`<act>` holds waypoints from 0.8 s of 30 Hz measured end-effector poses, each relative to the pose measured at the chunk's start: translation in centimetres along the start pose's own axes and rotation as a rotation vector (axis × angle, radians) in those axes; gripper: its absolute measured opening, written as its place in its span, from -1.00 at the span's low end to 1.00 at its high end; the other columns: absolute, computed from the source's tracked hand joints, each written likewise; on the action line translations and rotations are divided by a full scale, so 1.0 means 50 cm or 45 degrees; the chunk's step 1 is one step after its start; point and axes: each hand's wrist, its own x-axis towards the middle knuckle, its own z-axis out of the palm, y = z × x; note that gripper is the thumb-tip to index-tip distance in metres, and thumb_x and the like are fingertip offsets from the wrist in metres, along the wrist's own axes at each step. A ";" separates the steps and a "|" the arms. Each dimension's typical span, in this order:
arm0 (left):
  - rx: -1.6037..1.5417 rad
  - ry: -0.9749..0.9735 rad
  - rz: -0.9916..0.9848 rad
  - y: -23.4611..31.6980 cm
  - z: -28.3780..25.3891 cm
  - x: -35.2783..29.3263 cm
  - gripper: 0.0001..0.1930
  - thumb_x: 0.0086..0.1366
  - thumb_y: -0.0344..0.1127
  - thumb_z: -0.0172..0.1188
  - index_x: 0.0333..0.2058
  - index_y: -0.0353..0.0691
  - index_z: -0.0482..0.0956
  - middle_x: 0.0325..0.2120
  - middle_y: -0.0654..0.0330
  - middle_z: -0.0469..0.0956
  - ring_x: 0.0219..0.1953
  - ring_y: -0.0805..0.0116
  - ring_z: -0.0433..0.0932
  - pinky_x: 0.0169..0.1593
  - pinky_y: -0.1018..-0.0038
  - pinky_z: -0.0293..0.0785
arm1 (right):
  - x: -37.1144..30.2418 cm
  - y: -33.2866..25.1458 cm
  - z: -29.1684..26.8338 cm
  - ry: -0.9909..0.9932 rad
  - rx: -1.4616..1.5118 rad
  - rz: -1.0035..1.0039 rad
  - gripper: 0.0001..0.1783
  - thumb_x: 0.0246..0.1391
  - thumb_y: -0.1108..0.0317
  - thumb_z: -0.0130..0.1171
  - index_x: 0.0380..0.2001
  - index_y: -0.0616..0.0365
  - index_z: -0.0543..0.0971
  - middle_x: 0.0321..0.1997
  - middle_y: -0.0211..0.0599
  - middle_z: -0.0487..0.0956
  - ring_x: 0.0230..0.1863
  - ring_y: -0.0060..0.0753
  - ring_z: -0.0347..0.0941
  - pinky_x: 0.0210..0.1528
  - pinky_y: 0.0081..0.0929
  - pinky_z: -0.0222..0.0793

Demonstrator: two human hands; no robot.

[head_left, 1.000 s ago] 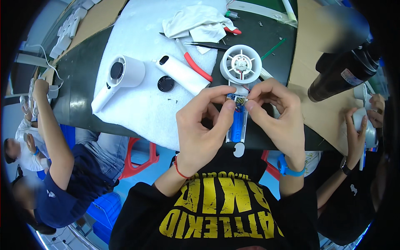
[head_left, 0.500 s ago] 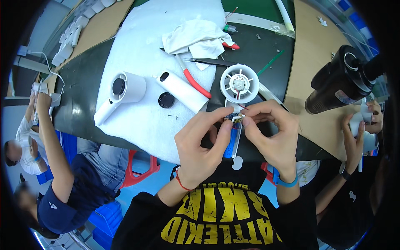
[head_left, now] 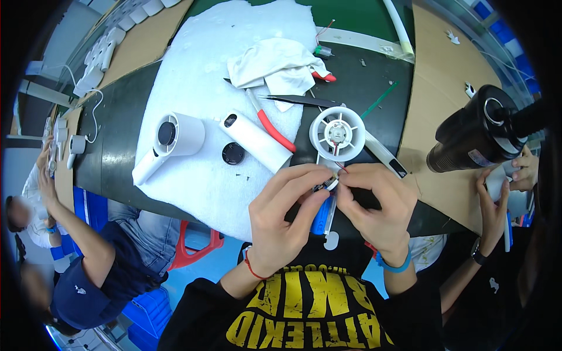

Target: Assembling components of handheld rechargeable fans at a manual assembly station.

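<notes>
My left hand (head_left: 284,207) is closed in a pinch on a small circuit board (head_left: 331,183), held tilted between thumb and forefinger. My right hand (head_left: 377,202) has its fingertips pinched together at the board's right edge. A thin red wire (head_left: 343,168) runs down to those fingertips; what exactly they grip is hidden. Just beyond both hands stands a round white fan housing (head_left: 316,134) with a motor in its spoked middle. Below the board lie a blue cylindrical battery (head_left: 321,216) and a narrow white strip with a rounded end (head_left: 331,240), partly covered by my fingers.
On a white foam sheet (head_left: 193,76) lie a white handheld fan body (head_left: 188,136), a white tube (head_left: 257,140), a black round cap (head_left: 233,153), red-handled pliers (head_left: 275,130) and a cloth (head_left: 272,61). Black tweezers (head_left: 298,99) lie beyond. A black tool (head_left: 477,131) hangs at right; co-workers sit on both sides.
The circuit board has turned from showing its face to tilting edge-on between my fingers. Both hands stay close together. At left, the co-worker's arm has lowered.
</notes>
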 end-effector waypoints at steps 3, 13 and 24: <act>-0.025 -0.042 -0.145 -0.001 -0.002 -0.007 -0.77 0.15 -0.60 0.19 -0.19 -0.37 0.59 -0.31 0.08 0.62 -0.37 0.45 0.56 -0.27 0.59 0.45 | -0.002 0.001 -0.001 -0.002 -0.043 -0.048 -0.78 -0.28 0.65 0.32 -0.46 0.25 0.56 -0.41 -0.20 0.62 -0.42 -0.32 0.59 -0.38 -0.53 0.49; 0.138 -0.016 0.146 -0.012 -0.004 0.003 -0.75 0.06 -0.68 0.18 -0.23 -0.40 0.61 -0.36 0.03 0.63 -0.39 0.32 0.59 -0.31 0.58 0.46 | 0.006 -0.001 -0.017 -0.154 0.021 0.086 -0.78 -0.22 0.61 0.36 -0.39 0.23 0.66 -0.35 -0.20 0.64 -0.36 -0.37 0.61 -0.33 -0.61 0.49; 0.059 -0.088 0.066 -0.008 -0.005 0.005 -0.75 0.06 -0.68 0.20 -0.24 -0.41 0.61 -0.37 0.01 0.63 -0.42 0.31 0.59 -0.35 0.57 0.45 | 0.004 -0.002 -0.023 -0.175 0.053 0.120 -0.80 -0.21 0.61 0.35 -0.40 0.26 0.64 -0.36 -0.20 0.63 -0.42 -0.30 0.58 -0.40 -0.54 0.48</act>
